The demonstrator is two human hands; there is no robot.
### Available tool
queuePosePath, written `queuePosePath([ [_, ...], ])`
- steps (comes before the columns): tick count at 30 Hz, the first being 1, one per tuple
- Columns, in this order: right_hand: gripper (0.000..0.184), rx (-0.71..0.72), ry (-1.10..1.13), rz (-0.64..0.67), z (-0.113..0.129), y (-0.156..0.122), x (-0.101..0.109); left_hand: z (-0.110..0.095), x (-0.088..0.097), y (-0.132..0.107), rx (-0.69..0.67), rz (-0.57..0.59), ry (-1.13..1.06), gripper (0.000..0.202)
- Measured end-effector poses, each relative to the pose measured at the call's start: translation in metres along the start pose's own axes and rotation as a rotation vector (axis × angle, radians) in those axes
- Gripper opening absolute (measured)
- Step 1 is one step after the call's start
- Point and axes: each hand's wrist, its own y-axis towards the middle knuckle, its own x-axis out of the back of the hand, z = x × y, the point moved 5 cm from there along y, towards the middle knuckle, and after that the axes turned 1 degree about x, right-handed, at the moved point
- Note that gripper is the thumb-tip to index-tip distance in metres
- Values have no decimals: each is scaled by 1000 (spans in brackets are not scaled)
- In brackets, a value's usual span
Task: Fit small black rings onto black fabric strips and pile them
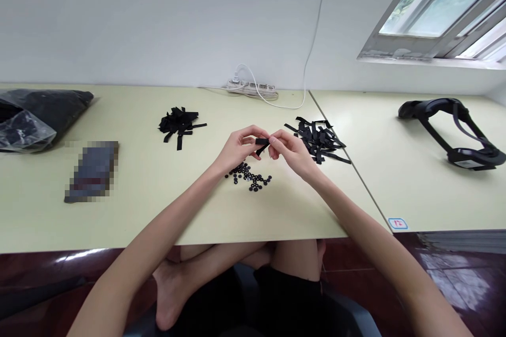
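Observation:
My left hand (238, 148) and my right hand (290, 151) meet above the table's middle, both pinched on one short black strap piece (261, 141) held between their fingertips. Just below them lies a scatter of several small black rings (249, 176) on the pale yellow table (158, 205). A loose heap of black strap pieces (319, 140) sits right beside my right hand. A second, tighter heap of black strap pieces (178, 124) lies further back to the left of my left hand.
A plastic bag of dark material (35, 113) rests at the far left, with a blurred dark flat object (93, 171) in front of it. A white power strip (251, 87) lies by the wall. A black headset frame (454, 131) sits on the adjoining right table.

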Motion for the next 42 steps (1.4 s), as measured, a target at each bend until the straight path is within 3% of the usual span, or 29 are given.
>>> queuePosePath([
  [4, 44, -15, 15, 23, -1, -1, 0, 2, 1, 0, 31, -9, -15, 29],
  [11, 45, -18, 50, 0, 2, 1, 2, 2, 0, 0, 66, 3, -29, 51],
  [18, 47, 10, 0, -77, 2, 2, 7, 7, 8, 1, 67, -55, 53, 46],
  [28, 51, 51, -68, -186, 7, 3, 16, 7, 12, 4, 70, -40, 93, 42],
  [34, 44, -6, -64, -202, -7, 7, 21, 9, 41, 8, 42, -345, -29, 38],
  [38, 28, -26, -111, -151, -14, 7, 16, 13, 60, 10, 57, -470, -72, 40],
  [42, 20, -35, -363, -138, -16, 8, 21, 26, 90, 11, 62, -673, -153, 44],
])
